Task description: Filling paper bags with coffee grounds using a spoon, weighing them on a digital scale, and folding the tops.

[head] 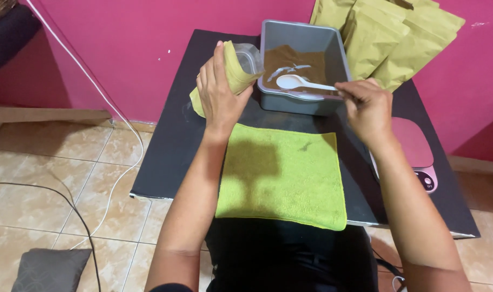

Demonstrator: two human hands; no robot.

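I held the olive pouch (pixel 236 69) tilted beside the grey tray (pixel 303 40), left hand (pixel 219 92) wrapped flat around it. My right hand (pixel 367 105) pinched the white spoon (pixel 298 82) over the brown powder (pixel 295 62); whether it was loaded, I couldn't tell. Best kept level, pouch mouth close.

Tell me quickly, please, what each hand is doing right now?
Left hand: closed on an olive pouch, its mouth open.
Right hand: closed on the handle of a white spoon.
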